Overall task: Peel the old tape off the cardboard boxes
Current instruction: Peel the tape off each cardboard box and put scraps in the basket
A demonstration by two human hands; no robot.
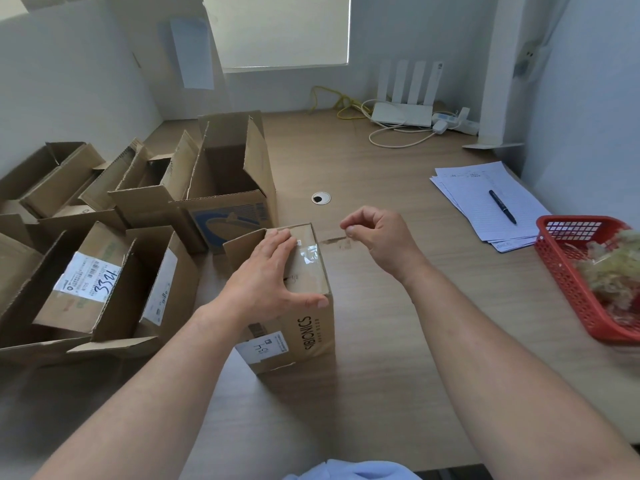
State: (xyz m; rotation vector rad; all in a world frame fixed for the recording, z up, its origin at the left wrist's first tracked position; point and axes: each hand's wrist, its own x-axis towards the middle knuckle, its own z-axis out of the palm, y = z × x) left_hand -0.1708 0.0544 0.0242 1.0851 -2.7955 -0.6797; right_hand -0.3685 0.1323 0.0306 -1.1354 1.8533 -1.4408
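Note:
A small cardboard box printed "SIBIONICS" stands on the wooden desk in front of me. My left hand lies flat on its top and presses it down. Clear shiny tape still covers part of the top near the far right edge. My right hand hovers just right of the box, thumb and forefinger pinched on a thin strip of peeled tape that stretches from the box's edge to the fingers.
Several open cardboard boxes crowd the left side, the tallest just behind the small box. A red plastic basket holding crumpled tape sits at the right edge. Papers with a pen lie beyond it. A router and cables sit at the back.

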